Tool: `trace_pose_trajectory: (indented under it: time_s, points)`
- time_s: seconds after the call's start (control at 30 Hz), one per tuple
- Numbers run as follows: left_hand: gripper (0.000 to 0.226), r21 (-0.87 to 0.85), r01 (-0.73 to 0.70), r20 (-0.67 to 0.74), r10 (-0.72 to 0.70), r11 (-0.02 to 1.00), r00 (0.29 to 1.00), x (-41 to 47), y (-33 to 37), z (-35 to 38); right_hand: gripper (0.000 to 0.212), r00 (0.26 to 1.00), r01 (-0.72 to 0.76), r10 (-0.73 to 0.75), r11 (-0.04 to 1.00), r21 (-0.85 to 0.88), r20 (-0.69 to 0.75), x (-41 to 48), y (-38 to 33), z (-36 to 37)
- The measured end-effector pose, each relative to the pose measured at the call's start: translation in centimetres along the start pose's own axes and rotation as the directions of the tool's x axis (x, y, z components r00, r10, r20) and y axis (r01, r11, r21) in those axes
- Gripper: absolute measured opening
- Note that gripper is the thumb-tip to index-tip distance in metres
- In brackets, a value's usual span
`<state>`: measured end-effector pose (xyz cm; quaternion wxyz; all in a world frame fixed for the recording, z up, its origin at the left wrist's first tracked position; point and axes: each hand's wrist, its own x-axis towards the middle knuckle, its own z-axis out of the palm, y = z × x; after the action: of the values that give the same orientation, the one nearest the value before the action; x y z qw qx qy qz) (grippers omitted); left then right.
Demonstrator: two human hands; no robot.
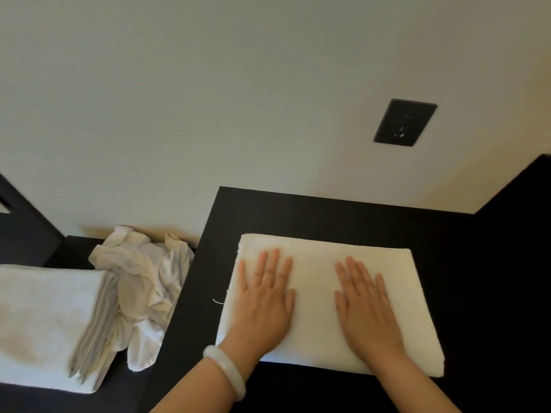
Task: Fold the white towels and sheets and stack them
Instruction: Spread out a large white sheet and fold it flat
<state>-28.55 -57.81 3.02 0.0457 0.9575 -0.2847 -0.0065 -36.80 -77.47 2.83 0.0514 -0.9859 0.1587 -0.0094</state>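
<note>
Well left of the hands, a folded stack point(44, 317) touches a crumpled pile point(143, 287). The left hand point(265, 296) and right hand point(363, 299) press flat, fingers straight, apart, on the folded towel point(316, 263). Bare desk point(483, 293) lies beyond its right edge.

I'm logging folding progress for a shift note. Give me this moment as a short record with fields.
hands: left hand and right hand both flat, fingers straight, pressing on the folded towel
towel place: lies flat on the dark table
done: folded stack at far left
left to fold: crumpled pile, just right of that stack
wrist: pale bracelet on the left
</note>
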Motion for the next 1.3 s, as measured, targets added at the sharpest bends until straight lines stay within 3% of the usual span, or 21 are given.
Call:
trace_pose_trajectory:
  time_s: [0.17, 0.23, 0.33, 0.43, 0.47, 0.53, 0.6, 0.7, 0.8, 0.87, 0.93, 1.0, 1.07, 1.1, 1.13, 1.2, 1.23, 1.3]
  points:
    - [0.061, -0.082, 0.210, 0.032, -0.208, 0.974, 0.978, -0.6, -3.5, -0.6, 0.067, 0.972, -0.237, 0.237, 0.967, -0.098, -0.013, -2.1, 6.6, -0.5]
    - [0.060, -0.013, 0.257, 0.006, -0.257, 0.966, 0.966, -0.4, -3.5, -1.7, 0.074, 0.962, -0.274, 0.273, 0.958, -0.086, -0.033, -1.7, 7.0, -1.5]
    - [0.060, 0.026, 0.087, -0.113, -0.084, 0.996, 0.990, 1.6, 0.2, -3.4, 0.070, 0.994, -0.073, 0.075, 0.997, 0.034, -0.080, 0.4, 4.6, -3.3]
    - [0.059, -0.005, -0.164, -0.076, 0.163, 0.986, 0.984, 4.1, 4.6, -3.3, 0.055, 0.976, 0.216, -0.214, 0.968, 0.127, -0.024, 3.1, 0.6, -3.2]
    - [0.058, 0.012, -0.204, -0.027, 0.204, 0.979, 0.979, 4.6, 5.2, -2.7, 0.054, 0.960, 0.277, -0.281, 0.953, 0.119, 0.011, 3.6, 0.0, -2.7]
    - [0.059, 0.014, -0.132, 0.069, 0.131, 0.991, 0.989, 5.0, 4.1, -1.5, 0.054, 0.938, 0.333, -0.338, 0.940, 0.078, 0.071, 4.0, 1.0, -1.9]
    - [0.062, 0.006, 0.008, 0.054, -0.008, 1.000, 0.999, 5.1, 1.3, -0.5, 0.054, 0.964, 0.259, -0.263, 0.963, 0.074, 0.040, 4.3, 4.0, -1.5]
    - [0.064, -0.009, 0.144, 0.029, -0.144, 0.990, 0.989, 4.9, -2.4, -0.2, 0.054, 1.000, 0.016, -0.016, 0.993, 0.114, 0.003, 4.8, 8.6, -1.7]
    - [0.064, -0.053, 0.232, 0.100, -0.226, 0.971, 0.969, 4.9, -3.9, -0.5, 0.050, 0.978, -0.179, 0.134, 0.930, 0.320, 0.157, 5.8, 10.3, -2.3]
    - [0.063, 0.035, 0.241, 0.086, -0.243, 0.970, 0.966, 5.0, -3.0, -1.2, 0.049, 0.958, -0.260, 0.191, 0.896, 0.361, 0.215, 6.5, 10.5, -3.0]
    - [0.061, 0.144, 0.140, -0.041, -0.136, 0.980, 0.990, 5.2, -0.4, -2.4, 0.051, 0.966, -0.256, 0.239, 0.933, 0.252, 0.096, 6.8, 9.9, -3.6]
    - [0.059, 0.095, -0.095, -0.181, 0.111, 0.991, 0.977, 5.6, 3.8, -3.1, 0.052, 0.994, -0.070, 0.082, 0.984, 0.163, -0.071, 6.0, 8.1, -3.7]
    - [0.055, -0.002, -0.357, -0.186, 0.350, 0.934, 0.918, 5.7, 8.2, -2.6, 0.056, 0.984, 0.178, -0.177, 0.972, 0.151, -0.022, 4.1, 6.4, -2.6]
    - [0.054, -0.054, -0.420, -0.137, 0.410, 0.906, 0.902, 5.8, 9.8, -2.1, 0.057, 0.979, 0.197, -0.204, 0.965, 0.174, 0.025, 3.5, 6.3, -2.0]
    - [0.054, -0.092, -0.429, -0.065, 0.424, 0.899, 0.903, 5.8, 10.8, -1.6, 0.057, 0.990, 0.131, -0.138, 0.970, 0.203, 0.021, 3.6, 7.0, -1.7]
    - [0.056, -0.108, -0.397, 0.047, 0.404, 0.911, 0.914, 5.9, 11.3, -0.6, 0.054, 0.982, -0.186, 0.190, 0.945, 0.269, 0.012, 4.5, 9.3, -2.1]
    - [0.056, -0.090, -0.393, 0.066, 0.399, 0.915, 0.915, 5.8, 11.2, -0.3, 0.052, 0.931, -0.359, 0.360, 0.871, 0.335, 0.061, 4.7, 10.4, -2.7]
    - [0.057, -0.063, -0.386, 0.084, 0.390, 0.920, 0.917, 5.9, 11.0, 0.0, 0.048, 0.851, -0.512, 0.506, 0.739, 0.438, 0.141, 4.0, 11.9, -3.3]
